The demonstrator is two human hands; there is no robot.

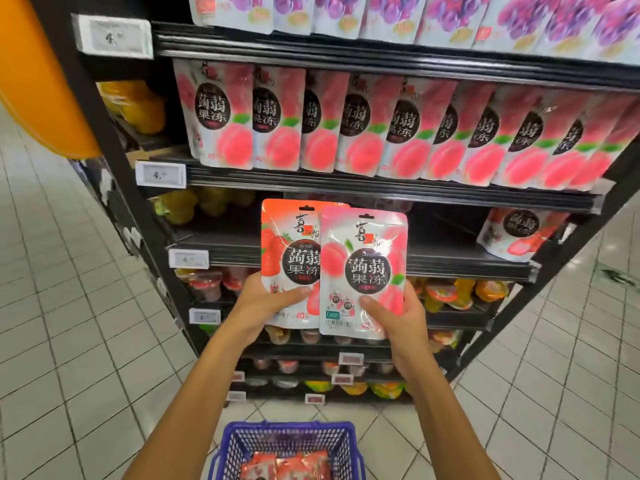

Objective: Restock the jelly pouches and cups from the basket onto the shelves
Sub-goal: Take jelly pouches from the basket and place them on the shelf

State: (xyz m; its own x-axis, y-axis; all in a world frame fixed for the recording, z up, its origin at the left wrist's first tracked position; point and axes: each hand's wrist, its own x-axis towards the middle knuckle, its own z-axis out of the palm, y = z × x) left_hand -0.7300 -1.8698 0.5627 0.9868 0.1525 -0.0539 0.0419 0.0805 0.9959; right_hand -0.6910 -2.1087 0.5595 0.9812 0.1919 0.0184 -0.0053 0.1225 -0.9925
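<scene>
My left hand [263,303] grips a red strawberry jelly pouch [287,244] by its lower edge. My right hand [398,317] grips a pink peach jelly pouch [363,268], which overlaps the strawberry one on the right. Both pouches are upright in front of the third shelf [450,261], which is mostly bare with one strawberry pouch [519,233] lying at its right end. A row of peach pouches [381,126] fills the shelf above. The blue basket [242,441] sits on the floor below, with red pouches [291,465] inside.
Purple grape pouches [450,15] line the top shelf. Jelly cups [450,292] fill the lower shelves. Price tags [161,174] stick out on the left shelf edges. An orange pillar [34,81] stands at left. White tiled floor [69,341] surrounds the rack.
</scene>
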